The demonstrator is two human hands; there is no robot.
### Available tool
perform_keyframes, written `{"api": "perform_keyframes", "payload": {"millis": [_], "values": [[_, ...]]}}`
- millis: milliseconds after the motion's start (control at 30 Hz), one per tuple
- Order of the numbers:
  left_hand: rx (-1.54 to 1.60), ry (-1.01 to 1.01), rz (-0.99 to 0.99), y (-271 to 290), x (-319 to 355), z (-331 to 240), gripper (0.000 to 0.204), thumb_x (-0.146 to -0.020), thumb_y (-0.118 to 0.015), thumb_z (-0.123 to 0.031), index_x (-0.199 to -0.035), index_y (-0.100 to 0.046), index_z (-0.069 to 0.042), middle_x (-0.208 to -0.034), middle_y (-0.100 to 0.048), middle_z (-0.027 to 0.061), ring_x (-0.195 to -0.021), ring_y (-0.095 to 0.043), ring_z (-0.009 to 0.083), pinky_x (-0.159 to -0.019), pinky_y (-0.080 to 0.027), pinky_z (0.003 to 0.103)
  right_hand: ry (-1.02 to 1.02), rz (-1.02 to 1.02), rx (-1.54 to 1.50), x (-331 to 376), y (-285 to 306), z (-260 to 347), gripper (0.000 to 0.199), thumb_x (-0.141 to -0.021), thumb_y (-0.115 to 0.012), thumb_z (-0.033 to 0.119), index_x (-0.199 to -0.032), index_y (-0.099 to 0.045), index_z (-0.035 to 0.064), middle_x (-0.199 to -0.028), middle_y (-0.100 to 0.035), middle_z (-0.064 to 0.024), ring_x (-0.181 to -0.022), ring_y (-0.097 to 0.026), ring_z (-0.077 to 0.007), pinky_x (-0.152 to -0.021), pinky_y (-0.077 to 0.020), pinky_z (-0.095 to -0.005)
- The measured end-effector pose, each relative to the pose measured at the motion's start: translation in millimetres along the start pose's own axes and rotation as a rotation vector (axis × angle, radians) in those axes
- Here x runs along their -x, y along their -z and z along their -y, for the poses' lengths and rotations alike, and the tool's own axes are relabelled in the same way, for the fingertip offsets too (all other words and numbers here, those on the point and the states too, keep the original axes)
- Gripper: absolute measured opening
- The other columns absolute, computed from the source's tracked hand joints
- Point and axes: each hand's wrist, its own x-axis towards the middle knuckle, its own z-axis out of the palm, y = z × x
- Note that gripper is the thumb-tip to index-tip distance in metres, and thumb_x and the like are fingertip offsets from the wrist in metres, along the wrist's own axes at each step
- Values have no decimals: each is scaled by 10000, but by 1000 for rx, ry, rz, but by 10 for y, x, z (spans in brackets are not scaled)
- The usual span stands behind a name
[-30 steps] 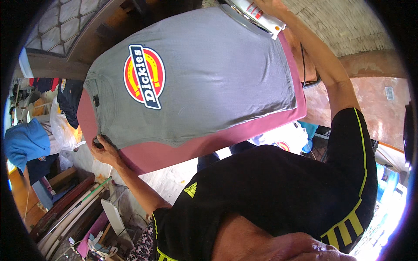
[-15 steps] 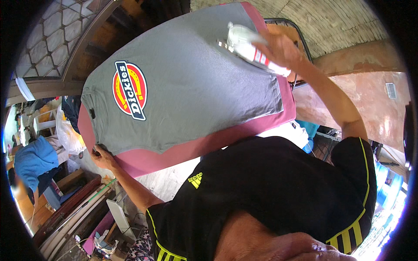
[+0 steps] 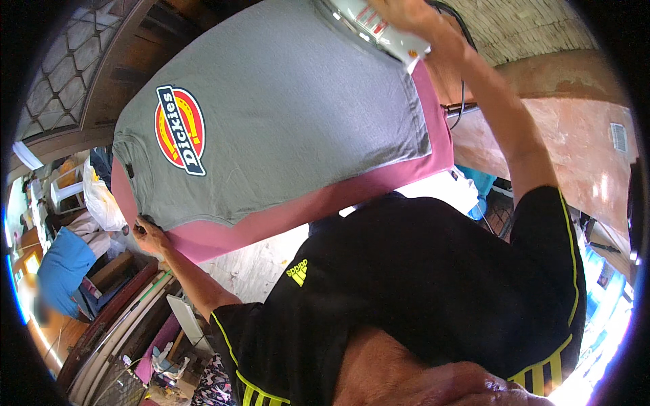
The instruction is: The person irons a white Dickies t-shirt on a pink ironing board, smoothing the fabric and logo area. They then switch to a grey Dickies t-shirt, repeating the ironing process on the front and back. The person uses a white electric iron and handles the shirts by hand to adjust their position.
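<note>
A grey T-shirt (image 3: 291,122) with a red, yellow and dark blue print lies spread over a padded board covered in maroon cloth (image 3: 325,206). At the far right end of the shirt, my right hand (image 3: 413,17) is wrapped round the handle of a white and grey clothes iron (image 3: 376,30) with red marks. The upper part of the iron runs out of the picture. Down at the near left corner, my left hand (image 3: 150,237) has its fingers closed on the shirt's edge beside the neckline; the fingertips are partly hidden.
A black cord (image 3: 464,101) hangs beyond the board's right end. Long planks and poles (image 3: 115,325) lie at the lower left, near a person in a blue top (image 3: 68,271). A white plastic bag (image 3: 101,203) is left of the board, and a lattice grille (image 3: 57,81) stands behind.
My right hand has moved the iron up and away, toward the shirt's far edge. My left hand keeps its hold at the near left corner. The whole view has shifted slightly.
</note>
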Motion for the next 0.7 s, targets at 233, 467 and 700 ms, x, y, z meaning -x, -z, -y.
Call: {"api": "perform_keyframes", "payload": {"millis": [233, 467, 700], "values": [[-107, 5, -34, 29, 41, 175, 615, -917, -620, -564, -1194, -690, -19, -1082, -722, 179, -949, -683, 338, -839, -513, 449, -408, 283, -701, 808, 1635, 1227, 326, -945, -670, 179, -1170, -610, -49, -873, -618, -264, -705, -662, -403, -565, -519, -450], [-74, 96, -17, 16, 99, 9, 610, -886, -637, -583, -1179, -712, -53, -1062, -734, 153, -943, -689, 322, -843, -512, 449, -440, 239, -708, 606, 1398, 886, 361, -997, -590, 362, -1122, -619, 24, -775, -667, -232, -667, -687, -372, -606, -530, -472], [-67, 36, -31, 21, -8, 204, 597, -865, -652, -590, -1146, -723, -67, -1043, -741, 138, -922, -692, 319, -837, -512, 448, -79, 83, -123, -206, 374, 472, 383, -993, -546, 277, -1220, -600, -26, -1010, -626, -345, -884, -656, -508, -793, -538, -523]]}}
